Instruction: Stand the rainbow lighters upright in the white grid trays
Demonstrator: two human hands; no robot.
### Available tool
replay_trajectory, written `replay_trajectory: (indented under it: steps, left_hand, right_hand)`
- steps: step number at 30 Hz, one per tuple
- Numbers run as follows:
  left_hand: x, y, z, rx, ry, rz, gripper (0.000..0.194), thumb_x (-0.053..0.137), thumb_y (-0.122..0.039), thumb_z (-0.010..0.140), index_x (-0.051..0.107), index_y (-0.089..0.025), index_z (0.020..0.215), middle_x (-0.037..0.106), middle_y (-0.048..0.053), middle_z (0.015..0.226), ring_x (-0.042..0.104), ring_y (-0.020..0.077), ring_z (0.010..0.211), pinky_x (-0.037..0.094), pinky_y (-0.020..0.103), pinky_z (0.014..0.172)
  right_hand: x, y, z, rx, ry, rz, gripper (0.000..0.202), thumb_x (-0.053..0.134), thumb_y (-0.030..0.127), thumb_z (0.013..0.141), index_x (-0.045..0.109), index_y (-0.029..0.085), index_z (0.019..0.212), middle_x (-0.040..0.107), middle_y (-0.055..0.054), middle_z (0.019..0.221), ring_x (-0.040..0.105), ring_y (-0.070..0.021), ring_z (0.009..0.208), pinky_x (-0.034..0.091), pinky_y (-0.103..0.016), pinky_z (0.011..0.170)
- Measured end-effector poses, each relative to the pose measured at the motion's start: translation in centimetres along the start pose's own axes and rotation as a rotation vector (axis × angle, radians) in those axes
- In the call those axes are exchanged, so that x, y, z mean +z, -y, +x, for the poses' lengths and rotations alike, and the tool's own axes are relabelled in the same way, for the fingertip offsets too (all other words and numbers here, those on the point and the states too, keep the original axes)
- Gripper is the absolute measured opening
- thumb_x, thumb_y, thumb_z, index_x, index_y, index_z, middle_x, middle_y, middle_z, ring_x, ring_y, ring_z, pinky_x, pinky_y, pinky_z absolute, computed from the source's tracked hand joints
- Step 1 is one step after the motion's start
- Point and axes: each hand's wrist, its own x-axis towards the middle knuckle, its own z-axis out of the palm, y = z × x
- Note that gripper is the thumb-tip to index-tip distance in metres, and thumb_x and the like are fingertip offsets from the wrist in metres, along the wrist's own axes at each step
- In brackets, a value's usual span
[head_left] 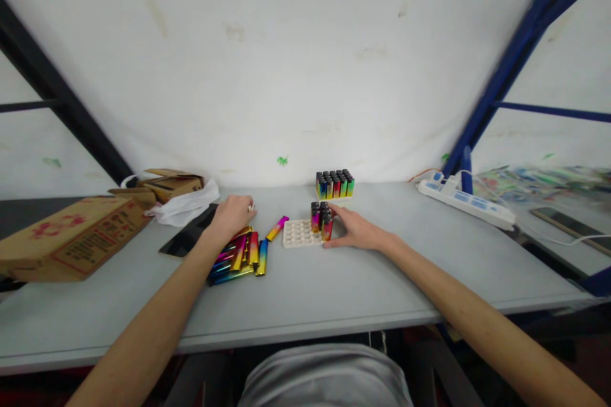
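Note:
A white tray (298, 235) with rows of round holes lies on the table, and several upright lighters (326, 227) with black tops fill its right end. My right hand (356, 229) clasps that end, thumb at the front and fingers at the back, against the lighters. To the left lies a pile of shiny lighter-like tubes (241, 254) in pink, gold and blue. Just behind the pile is my left hand (233, 215), its fingers curled; something small and pale shows at the fingertips, too small to name. One loose pink and gold tube (277, 229) lies between pile and tray.
A second block of upright lighters (335, 184) stands near the wall. On the left are cardboard boxes (76, 235), a white plastic bag (186, 203) and a flat black sheet (184, 238). A power strip (465, 203) and a phone (570, 229) lie on the right.

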Motion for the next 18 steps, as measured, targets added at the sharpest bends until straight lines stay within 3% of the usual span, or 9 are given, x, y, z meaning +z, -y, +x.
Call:
replay_trajectory:
  steps: [4,7,12,15,18]
  left_hand:
    - [1.4,0.0,0.5,0.079,-0.085,0.248,0.021,0.08,-0.02,0.063,0.063,-0.021,0.076,0.059,0.003,0.065,0.058,0.0253,0.079,0.039,0.027,0.068]
    - [2.5,-0.9,0.4,0.176,-0.068,0.328,0.022,0.08,-0.033,0.067,0.066,-0.02,0.079,0.067,0.005,0.075,0.064,0.0267,0.08,0.047,0.033,0.074]
    - [4.9,-4.2,-1.9,0.165,0.122,-0.223,0.039,0.074,-0.049,0.079,0.054,-0.022,0.099,0.063,-0.002,0.083,0.063,0.0147,0.056,0.049,0.029,0.058]
    - [6.4,-6.2,-3.5,0.082,0.223,-0.472,0.041,0.072,-0.047,0.083,0.047,-0.026,0.107,0.06,-0.005,0.078,0.049,0.0076,0.046,0.036,0.02,0.047]
    - [7.6,-7.3,-4.5,-0.043,0.379,-0.667,0.032,0.063,-0.047,0.087,0.048,-0.024,0.103,0.048,-0.007,0.061,0.038,0.0074,0.045,0.027,0.017,0.045]
  right_hand:
    - [0.0,0.1,0.0,-0.001,0.009,0.014,0.108,0.083,0.058,0.074,0.03,0.016,0.158,0.056,-0.021,0.143,0.06,-0.0349,0.122,0.047,-0.054,0.108]
    - [0.0,0.2,0.0,-0.006,-0.004,0.032,0.106,0.084,0.057,0.074,0.032,0.017,0.158,0.058,-0.02,0.141,0.062,-0.0351,0.12,0.047,-0.055,0.106]
    - [0.1,0.2,0.1,-0.006,0.001,0.019,0.108,0.084,0.058,0.073,0.031,0.016,0.158,0.058,-0.021,0.141,0.061,-0.0359,0.121,0.047,-0.055,0.107]
    - [0.1,0.1,0.2,0.0,0.004,0.01,0.11,0.084,0.058,0.072,0.03,0.014,0.158,0.057,-0.022,0.141,0.061,-0.0361,0.121,0.047,-0.054,0.107]
    - [0.2,0.0,0.2,-0.008,-0.002,0.01,0.111,0.084,0.059,0.072,0.029,0.016,0.158,0.058,-0.022,0.141,0.061,-0.0359,0.121,0.047,-0.054,0.107]
